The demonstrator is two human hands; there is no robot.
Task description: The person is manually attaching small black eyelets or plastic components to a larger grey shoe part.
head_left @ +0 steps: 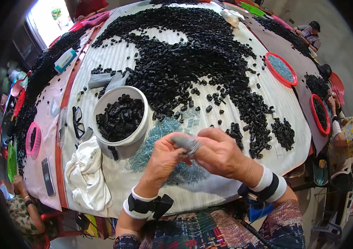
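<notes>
Close together over the near middle of the table, my left hand [160, 158] and my right hand [223, 154] both pinch a small grey bundle [186, 143]. It looks like thin strands or strips; my fingers cover its ends. Beneath them spreads a pile of small translucent blue-green pieces [155, 141]. To the left of my hands stands a white bowl [144, 106] filled with small black plastic parts [120, 116]. Similar grey bundles [100, 80] lie behind the bowl. A great heap of the black parts [184, 54] stretches across the far side.
Left of the bowl are black-framed glasses [77, 122] and a white cloth [86, 174]. A phone [48, 176] and pink basket [33, 139] lie on the left table. Red-rimmed trays [294, 79] line the right. Other people [344, 133] sit around the tables.
</notes>
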